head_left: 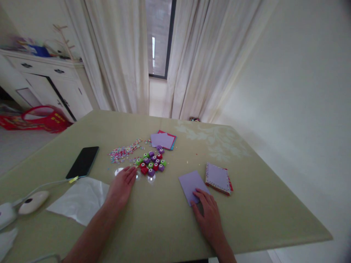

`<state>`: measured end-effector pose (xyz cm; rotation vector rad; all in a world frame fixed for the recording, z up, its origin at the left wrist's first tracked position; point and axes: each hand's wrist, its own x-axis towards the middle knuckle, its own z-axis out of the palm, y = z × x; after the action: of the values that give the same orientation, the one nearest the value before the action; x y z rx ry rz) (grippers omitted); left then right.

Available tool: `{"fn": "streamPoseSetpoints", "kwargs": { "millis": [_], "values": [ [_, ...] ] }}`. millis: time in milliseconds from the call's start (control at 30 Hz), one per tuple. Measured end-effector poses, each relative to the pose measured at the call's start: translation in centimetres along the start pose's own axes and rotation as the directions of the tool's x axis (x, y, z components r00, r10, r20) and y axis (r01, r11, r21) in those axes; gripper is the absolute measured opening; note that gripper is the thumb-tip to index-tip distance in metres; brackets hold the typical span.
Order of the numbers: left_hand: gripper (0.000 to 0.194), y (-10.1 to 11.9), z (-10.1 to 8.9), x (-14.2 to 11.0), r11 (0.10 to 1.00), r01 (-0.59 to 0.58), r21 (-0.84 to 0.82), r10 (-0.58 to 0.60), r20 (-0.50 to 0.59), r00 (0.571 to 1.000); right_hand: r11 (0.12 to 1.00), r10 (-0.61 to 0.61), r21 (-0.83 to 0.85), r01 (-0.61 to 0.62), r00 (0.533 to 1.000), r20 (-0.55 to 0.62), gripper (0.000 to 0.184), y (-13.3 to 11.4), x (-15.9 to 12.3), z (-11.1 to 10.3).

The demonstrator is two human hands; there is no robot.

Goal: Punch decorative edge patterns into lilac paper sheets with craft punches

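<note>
My left hand (124, 184) lies on the table with its fingers stretched out. Its fingertips are beside a cluster of small red, green and purple pieces (150, 160), each with a pale round spot; their exact kind is unclear. A white round disc (119, 171) sits just behind that hand. On the right, a purple sheet of paper (189, 184) lies flat, and my right hand (206, 212) rests its spread fingertips on the near part of it. Close by is a small stack of paper (218, 178), its top purple sheet edged with punched holes.
Paper confetti (124, 151) is scattered beyond my left hand. Purple, red and blue sheets (162, 140) lie farther back. A black phone (83, 162), a clear plastic bag (82, 199) and a white corded device (34, 202) occupy the table's left side.
</note>
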<state>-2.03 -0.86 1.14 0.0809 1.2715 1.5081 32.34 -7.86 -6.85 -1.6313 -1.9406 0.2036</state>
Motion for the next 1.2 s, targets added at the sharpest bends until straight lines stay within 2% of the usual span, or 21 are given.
{"fn": "streamPoseSetpoints", "kwargs": {
  "millis": [67,167,333,467,567,700,867,1067,1200],
  "values": [
    [0.026,1.2,0.2,1.1,0.997,-0.073,-0.023,0.072,-0.06,0.996,1.0,-0.004,0.003,0.004,1.0,0.003,0.027,0.0,-0.1,-0.1],
    [0.024,1.8,0.3,1.2,0.994,-0.102,-0.034,0.1,-0.054,0.994,1.0,0.0,0.001,0.0,1.0,0.001,0.028,-0.1,-0.2,0.0],
    [0.027,0.7,0.6,1.1,0.998,-0.028,-0.054,0.024,-0.07,0.997,1.0,0.012,0.013,-0.012,1.0,-0.01,0.027,0.0,-0.1,0.3],
    [0.028,1.5,0.9,2.0,0.996,-0.009,-0.092,-0.001,-0.102,0.995,1.0,0.008,0.021,-0.008,1.0,-0.002,0.027,0.1,-0.1,0.2],
    [0.023,2.1,0.8,1.4,0.994,0.065,-0.086,-0.07,-0.057,0.996,1.0,0.003,0.025,-0.003,1.0,-0.006,0.028,0.1,-0.2,0.2],
    [0.017,1.6,0.4,0.3,0.978,0.207,-0.019,-0.206,0.021,0.978,0.999,0.013,0.032,-0.012,1.0,-0.009,0.028,0.2,-0.3,0.4],
    [0.025,2.1,0.3,1.7,0.988,0.157,-0.008,-0.157,-0.005,0.988,1.0,0.013,0.025,-0.013,1.0,0.001,0.029,0.1,-0.2,0.3],
    [0.039,2.3,0.3,1.7,0.979,0.201,0.018,-0.202,0.039,0.979,1.0,-0.002,0.014,0.002,1.0,-0.01,0.028,0.1,-0.2,0.2],
    [0.042,2.7,0.0,2.3,0.988,0.153,-0.001,-0.153,-0.022,0.988,1.0,-0.002,0.001,0.002,1.0,-0.023,0.027,0.0,-0.2,0.3]
  ]
}}
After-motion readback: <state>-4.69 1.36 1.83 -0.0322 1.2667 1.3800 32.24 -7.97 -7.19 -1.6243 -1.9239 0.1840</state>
